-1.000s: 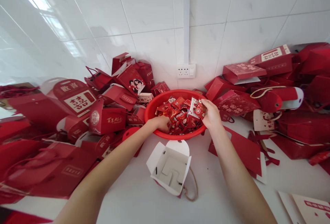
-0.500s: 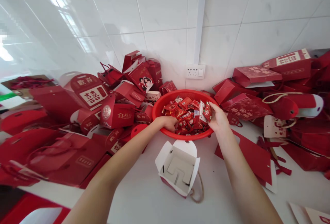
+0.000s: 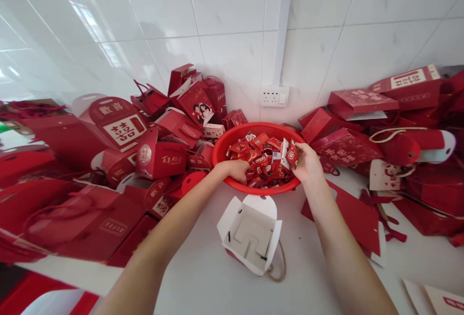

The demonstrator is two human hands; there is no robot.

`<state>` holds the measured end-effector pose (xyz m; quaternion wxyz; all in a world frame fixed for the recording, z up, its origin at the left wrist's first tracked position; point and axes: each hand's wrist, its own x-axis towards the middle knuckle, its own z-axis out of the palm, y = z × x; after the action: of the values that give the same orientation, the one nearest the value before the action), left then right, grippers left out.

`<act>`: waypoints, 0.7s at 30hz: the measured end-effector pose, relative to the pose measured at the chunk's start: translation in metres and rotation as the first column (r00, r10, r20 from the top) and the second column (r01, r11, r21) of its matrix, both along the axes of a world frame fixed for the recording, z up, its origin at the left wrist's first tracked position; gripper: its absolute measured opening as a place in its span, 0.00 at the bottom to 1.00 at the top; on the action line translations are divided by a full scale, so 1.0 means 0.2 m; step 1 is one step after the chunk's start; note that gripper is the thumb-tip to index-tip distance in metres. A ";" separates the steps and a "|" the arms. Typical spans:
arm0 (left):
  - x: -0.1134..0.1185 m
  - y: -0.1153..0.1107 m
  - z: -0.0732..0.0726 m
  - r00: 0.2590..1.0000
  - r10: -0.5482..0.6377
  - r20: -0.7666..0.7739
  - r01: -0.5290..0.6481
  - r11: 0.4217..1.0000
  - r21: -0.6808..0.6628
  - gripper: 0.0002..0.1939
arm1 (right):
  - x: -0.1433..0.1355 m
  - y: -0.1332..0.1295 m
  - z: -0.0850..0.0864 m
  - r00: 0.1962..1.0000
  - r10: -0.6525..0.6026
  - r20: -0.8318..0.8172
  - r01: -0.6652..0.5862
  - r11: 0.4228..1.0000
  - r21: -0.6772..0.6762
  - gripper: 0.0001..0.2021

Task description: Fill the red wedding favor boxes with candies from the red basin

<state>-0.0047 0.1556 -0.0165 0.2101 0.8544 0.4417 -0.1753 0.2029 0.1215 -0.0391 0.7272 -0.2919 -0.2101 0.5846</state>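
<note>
A red plastic basket (image 3: pixel 217 153) holds many small red wrapped packets (image 3: pixel 263 163). At its left side my left hand (image 3: pixel 238 171) reaches in with curled fingers among the packets; what the fingertips hold, if anything, is hidden. My right hand (image 3: pixel 306 162) is closed at the basket's right side on red and white packets (image 3: pixel 292 154), raised above the pile. In front of the basket stands an open box (image 3: pixel 250 237), white inside and red outside, with its flaps spread and a rope handle lying to its right. The inside of the box shows nothing but its folded bottom.
Red gift boxes (image 3: pixel 125 129) are heaped on the left, and more red boxes (image 3: pixel 348 146) on the right. A flat red sheet (image 3: pixel 357 218) lies on the white table (image 3: pixel 195 266). Behind is a tiled wall with a socket (image 3: pixel 274 96).
The view has shifted slightly. Both hands remain at the basket, with the right hand still holding packets; the open box has not moved on the table.
</note>
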 end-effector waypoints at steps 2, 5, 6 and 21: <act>0.00 -0.01 0.00 1.000 0.004 0.003 -0.004 1.000 0.006 0.09 | 0.00 -0.01 0.01 1.000 0.017 -0.024 -0.017 0.999 -0.030 0.06; 0.00 -0.01 0.01 1.000 -0.002 0.009 0.001 1.000 0.025 0.07 | -0.01 -0.01 0.03 0.997 0.018 -0.069 -0.022 0.997 -0.070 0.07; 0.00 -0.02 0.01 1.000 -0.009 0.009 0.008 1.000 0.024 0.07 | -0.01 -0.02 0.03 0.997 0.018 -0.077 -0.024 0.997 -0.077 0.07; 0.01 0.02 -0.03 0.998 -0.047 0.037 0.048 0.999 -0.019 0.17 | -0.01 -0.01 0.04 0.998 0.014 -0.062 -0.023 0.990 -0.143 0.07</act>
<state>-0.0028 0.1589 -0.0230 0.2223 0.8656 0.4156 -0.1692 0.2018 0.1197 -0.0305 0.7049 -0.3235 -0.1481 0.6137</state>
